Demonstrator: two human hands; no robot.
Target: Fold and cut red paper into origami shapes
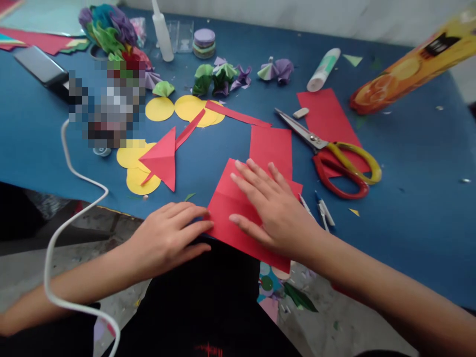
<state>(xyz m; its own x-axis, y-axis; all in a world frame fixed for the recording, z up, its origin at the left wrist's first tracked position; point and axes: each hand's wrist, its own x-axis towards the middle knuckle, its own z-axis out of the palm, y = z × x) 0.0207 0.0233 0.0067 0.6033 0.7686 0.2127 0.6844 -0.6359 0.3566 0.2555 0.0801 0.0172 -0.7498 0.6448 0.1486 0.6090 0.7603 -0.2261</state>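
Note:
A creased sheet of red paper lies at the table's front edge, its near corner jutting past it. My right hand rests flat on the sheet with its fingers spread. At the sheet's left edge is my left hand, fingers stretched out and slightly parted, the tips touching or nearly touching the paper. Just beyond lies another red piece, partly covered by the first. Scissors with one yellow and one red handle lie to the right, blades parted a little, over a red strip of paper.
Yellow paper circles and a red triangle lie left of centre. Folded paper flowers, a glue tube, a white bottle and an orange drink bottle are farther back. A white cable crosses the left side.

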